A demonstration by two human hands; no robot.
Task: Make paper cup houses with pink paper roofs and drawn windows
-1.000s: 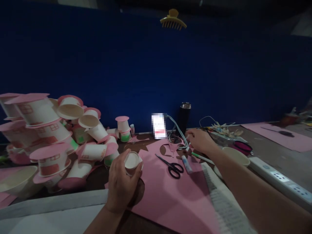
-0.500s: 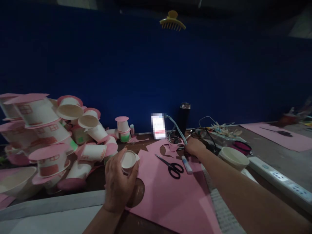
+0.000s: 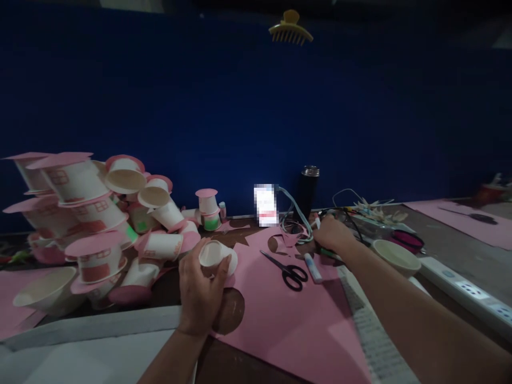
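Observation:
My left hand (image 3: 202, 290) is closed around a small white paper cup (image 3: 210, 255), its open mouth tilted toward me. A white round part sits against the cup's right side, with a pink edge below it. Farther back on the right, my right hand (image 3: 331, 234) is closed on a slim white marker (image 3: 316, 222) with a reddish end; the fingers are partly hidden. Just below that hand lies a green marker (image 3: 331, 255). A glue stick (image 3: 313, 268) and black-handled scissors (image 3: 291, 274) lie on the pink paper (image 3: 296, 325), between my hands.
Pink-roofed paper-cup houses (image 3: 94, 213) are piled at left, near a pale bowl (image 3: 50, 290). A lit phone (image 3: 266, 205) and black bottle (image 3: 307, 192) stand at the back. At right are another bowl (image 3: 396, 257) and a power strip (image 3: 466, 285). A yellow claw clip (image 3: 291, 28) hangs above.
My right hand has risen slightly, and the reddish-ended marker now shows at its fingers. The cup in my left hand has tilted. The whole view has shifted a little.

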